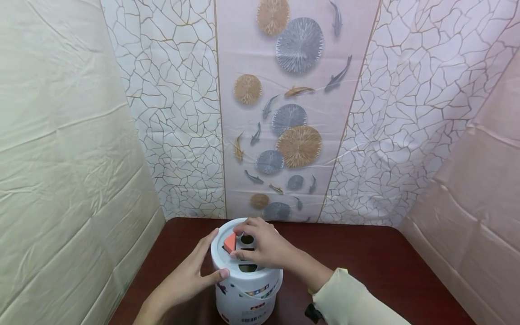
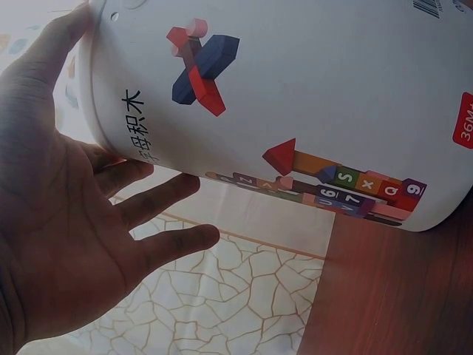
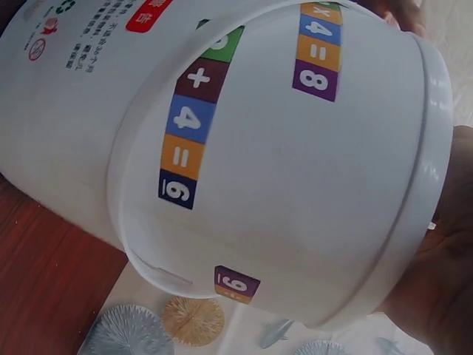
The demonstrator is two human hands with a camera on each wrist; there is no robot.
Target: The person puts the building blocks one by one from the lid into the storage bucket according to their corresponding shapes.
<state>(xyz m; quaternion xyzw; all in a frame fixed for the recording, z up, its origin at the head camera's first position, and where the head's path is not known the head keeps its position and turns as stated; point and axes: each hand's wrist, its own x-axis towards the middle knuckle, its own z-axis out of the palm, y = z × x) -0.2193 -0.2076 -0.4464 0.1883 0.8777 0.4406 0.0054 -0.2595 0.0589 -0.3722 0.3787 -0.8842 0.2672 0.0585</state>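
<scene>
A white lidded bucket [image 1: 248, 300] stands upright, printed with pictures of coloured letter and number blocks. Its white lid [image 1: 219, 259] has several cut-out holes, one round. My right hand [image 1: 264, 241] is over the lid and pinches an orange-red block [image 1: 229, 243] between thumb and fingers; the block stands at the left hole, partly over its dark opening. Spread along the lid's left side, my left hand [image 1: 187, 275] rests its thumb on the near rim and a finger on the far rim. Its other fingers [image 2: 174, 244] stretch out straight beside the bucket wall.
A dark red-brown table [image 1: 345, 271] carries the bucket near its front. Patterned cloth [image 1: 178, 113] hangs behind, and plain cloth walls [image 1: 61, 158] enclose both sides. The bucket's white handle [image 3: 122, 155] hangs down against its side.
</scene>
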